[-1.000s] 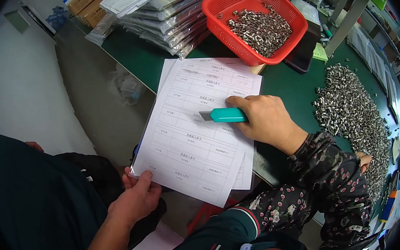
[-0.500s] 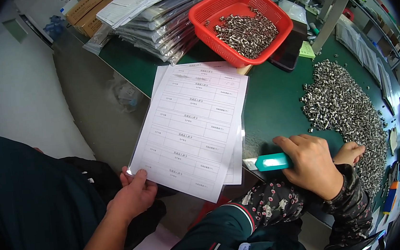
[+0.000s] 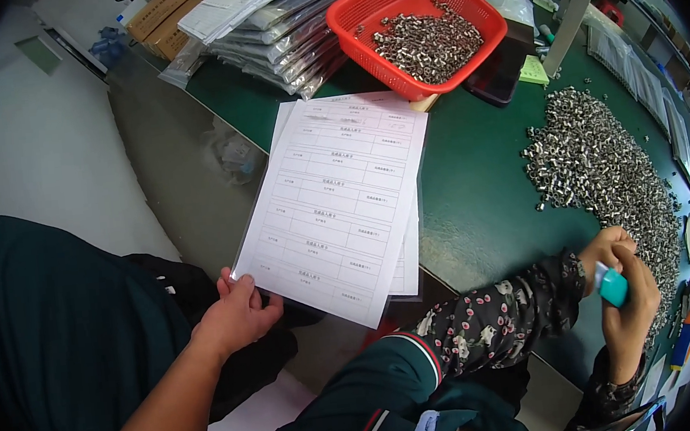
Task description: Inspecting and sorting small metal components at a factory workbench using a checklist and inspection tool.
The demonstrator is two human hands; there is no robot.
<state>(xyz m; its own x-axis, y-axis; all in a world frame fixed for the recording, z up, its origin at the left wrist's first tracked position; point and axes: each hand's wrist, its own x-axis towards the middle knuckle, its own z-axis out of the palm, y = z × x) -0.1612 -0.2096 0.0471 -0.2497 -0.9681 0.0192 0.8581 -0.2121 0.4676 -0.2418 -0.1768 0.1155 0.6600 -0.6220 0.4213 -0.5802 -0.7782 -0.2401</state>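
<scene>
Left hand (image 3: 237, 319), lower left of centre: fingers curled onto the near corner of the sheets (image 3: 342, 203), thumb on top and the other fingers underneath, pinching the paper. The sheets — a thin stack of white printed forms ruled into rows of boxes, in a clear sleeve — run diagonally from that corner up toward the frame's middle top. Their lower part overhangs the edge of the green table (image 3: 484, 194); their upper part lies flat on it, with the far corner just beside the red basket (image 3: 358, 2).

Centre top: the basket, a perforated plastic tray, holds a heap of small metal parts. To its left lies a pile of grey bags (image 3: 278, 35) under more paper.

Right of centre: a broad loose heap of the same parts (image 3: 598, 166) spreads over the table toward the right rim.

Lower right: the right hand (image 3: 628, 304), on a floral-sleeved forearm, is closed around a teal cutter (image 3: 613, 285) — only its upper end shows between the fingers. The hand sits at the near edge of the heap, well apart from the sheets.
</scene>
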